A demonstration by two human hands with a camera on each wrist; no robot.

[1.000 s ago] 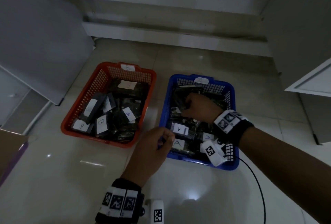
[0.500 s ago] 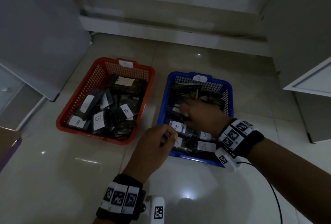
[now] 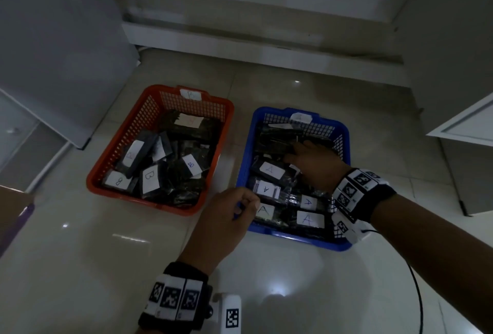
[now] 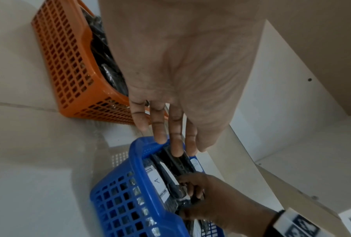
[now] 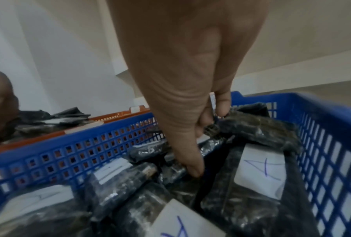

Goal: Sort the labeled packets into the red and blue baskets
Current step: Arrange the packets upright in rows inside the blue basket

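Note:
Two mesh baskets stand side by side on the tiled floor. The red basket (image 3: 133, 133) on the left holds black packets with white B labels (image 3: 150, 180). The blue basket (image 3: 293, 239) on the right holds black packets labelled A (image 3: 309, 219). My left hand (image 3: 237, 208) has its fingers bent over the blue basket's near left corner and holds the rim (image 4: 142, 144). Further back in the blue basket, my right hand (image 3: 312, 165) is down among the packets. Its thumb (image 5: 195, 170) digs between them while the curled fingers grip a black packet (image 5: 211, 128) whose label is hidden.
A white cabinet (image 3: 66, 66) stands left of the red basket and another (image 3: 466, 125) right of the blue one. A brown cardboard box (image 3: 10, 213) pokes in at the left edge. A black cable (image 3: 418, 293) trails on the floor under my right forearm.
My right hand has shifted slightly among the packets in the blue basket. The left hand has stayed at the basket's near corner.

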